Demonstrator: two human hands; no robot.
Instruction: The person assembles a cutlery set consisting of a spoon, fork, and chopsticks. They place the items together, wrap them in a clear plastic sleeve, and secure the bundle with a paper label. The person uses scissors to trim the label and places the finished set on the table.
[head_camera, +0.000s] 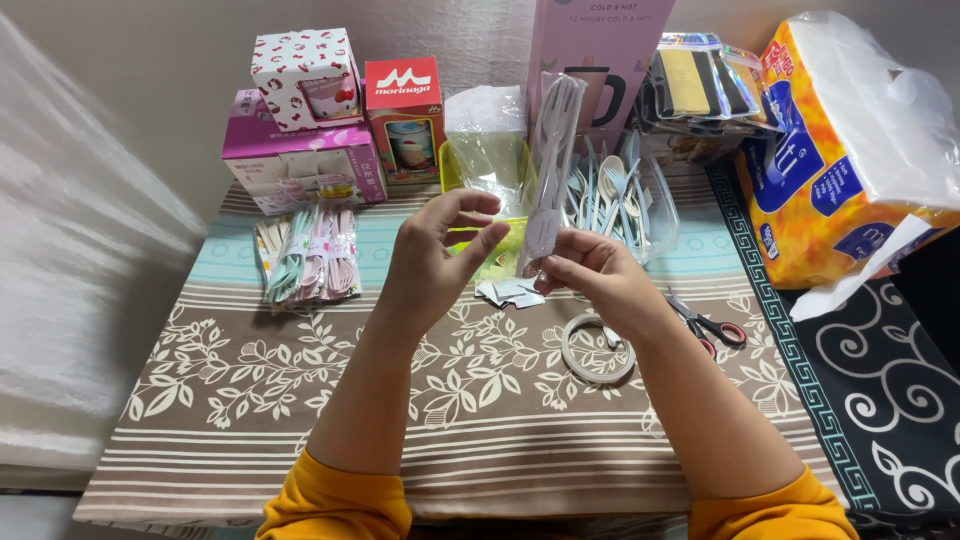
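Observation:
My right hand (592, 272) grips the lower end of a clear plastic sleeve holding a pale cutlery set (552, 150), which stands upright above the table. My left hand (432, 258) is raised just to the left of it, fingers spread and curled, holding nothing and not touching the sleeve. Small white paper slips (508, 291) lie on the cloth below both hands. A roll of clear tape (597, 350) lies under my right wrist.
Packed cutlery sets (310, 255) lie at the left. A clear tub of loose cutlery (655, 215), a yellow-green container (487, 165), gift boxes (300, 150), a pink box (590, 40), scissors (712, 325) and a tissue pack (850, 150) ring the table.

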